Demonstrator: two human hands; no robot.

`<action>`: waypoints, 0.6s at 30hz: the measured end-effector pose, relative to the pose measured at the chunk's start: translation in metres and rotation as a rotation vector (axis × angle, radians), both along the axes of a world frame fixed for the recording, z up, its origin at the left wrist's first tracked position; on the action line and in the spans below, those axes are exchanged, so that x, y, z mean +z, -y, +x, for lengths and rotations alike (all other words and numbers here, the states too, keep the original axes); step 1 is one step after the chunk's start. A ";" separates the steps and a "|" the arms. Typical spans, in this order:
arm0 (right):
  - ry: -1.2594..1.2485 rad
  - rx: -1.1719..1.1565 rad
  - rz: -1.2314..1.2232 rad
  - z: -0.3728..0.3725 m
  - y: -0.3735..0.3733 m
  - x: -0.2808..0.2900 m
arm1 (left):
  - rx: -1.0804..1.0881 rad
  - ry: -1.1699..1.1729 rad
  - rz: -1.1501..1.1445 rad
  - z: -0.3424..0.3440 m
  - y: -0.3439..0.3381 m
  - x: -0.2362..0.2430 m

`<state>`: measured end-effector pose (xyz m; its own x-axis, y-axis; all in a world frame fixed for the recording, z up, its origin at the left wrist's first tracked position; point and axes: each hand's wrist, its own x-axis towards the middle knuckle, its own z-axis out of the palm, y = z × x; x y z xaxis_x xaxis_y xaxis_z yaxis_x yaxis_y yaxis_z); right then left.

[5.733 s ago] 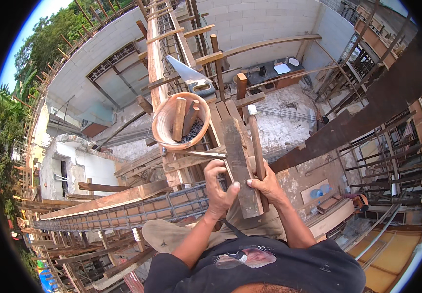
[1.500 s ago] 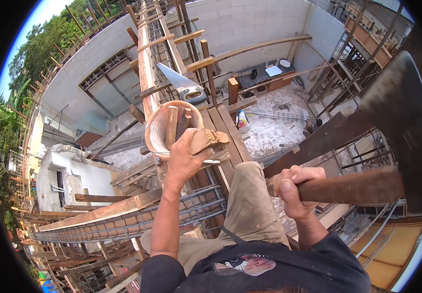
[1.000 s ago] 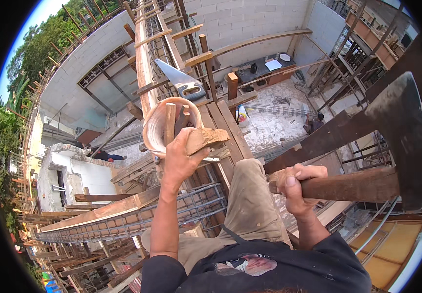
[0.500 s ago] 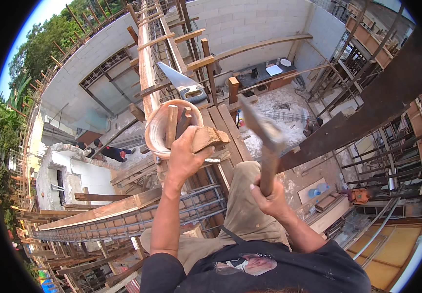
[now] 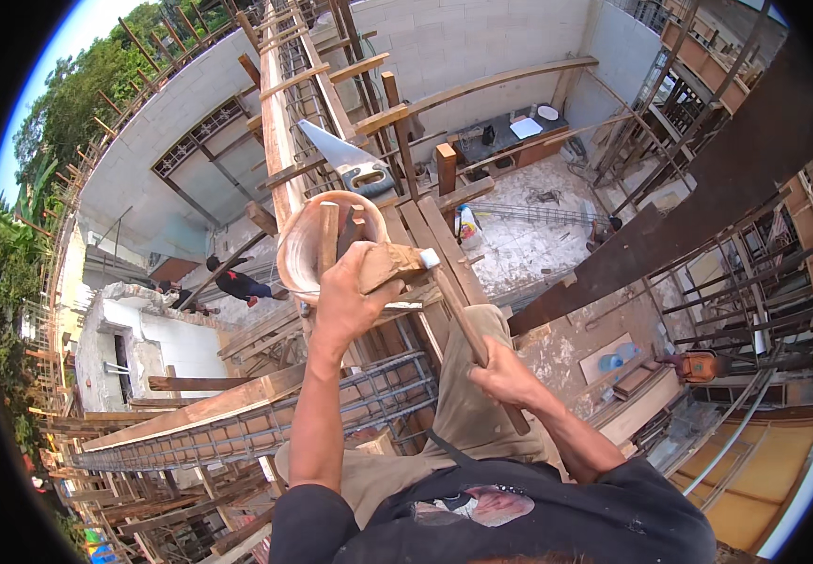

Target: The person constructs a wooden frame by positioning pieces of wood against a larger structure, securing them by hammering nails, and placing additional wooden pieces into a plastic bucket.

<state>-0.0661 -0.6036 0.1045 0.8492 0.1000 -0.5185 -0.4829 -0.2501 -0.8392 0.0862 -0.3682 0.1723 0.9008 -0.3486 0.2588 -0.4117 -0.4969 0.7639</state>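
Left hand [image 5: 355, 301] closed around a small wooden block [image 5: 389, 263], pressing it against the timber formwork [image 5: 279, 160] just beside a round tan bucket [image 5: 317, 246]. Right hand [image 5: 505, 376] wrapped tight on the wooden handle of a hammer [image 5: 463, 324], steel head touching the right end of the block. Both hands full, then — neither open.

Block sitting above and ahead of the left hand's thumb, at the far end of the hammer from the right hand; hands near each other, joined only through tool and wood. Judged from this: best done by holding the block flat and steady, keeping fingers off the struck end, and landing the hammer face square rather than glancing — a slanted blow would likely twist the piece or skid toward the thumb. Short, controlled swings probably safer than long ones on so high a perch.

Further right of the bucket, a handsaw [image 5: 350, 160] lying across the beams; rebar cage [image 5: 369, 399] running below the forearms; concrete floor [image 5: 538, 235] far beneath, well apart from everything held.
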 end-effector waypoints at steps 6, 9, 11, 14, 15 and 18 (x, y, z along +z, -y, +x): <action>0.244 -0.178 0.471 -0.003 0.025 0.079 | 0.048 -0.017 0.044 0.005 -0.008 0.005; 1.126 -0.551 0.553 0.006 0.017 0.098 | 0.029 -0.050 0.021 0.002 -0.003 0.001; 0.867 -0.364 0.302 -0.003 -0.002 0.040 | 0.019 -0.039 0.017 0.000 0.001 0.003; 0.231 -0.167 0.197 -0.011 -0.005 0.011 | 0.017 -0.019 0.023 -0.005 -0.007 -0.004; -0.102 -0.131 0.315 0.001 0.000 0.011 | 0.033 0.029 0.018 0.001 -0.010 0.001; 0.086 -0.264 0.464 -0.004 0.017 0.049 | 0.026 -0.002 0.046 0.000 -0.012 -0.001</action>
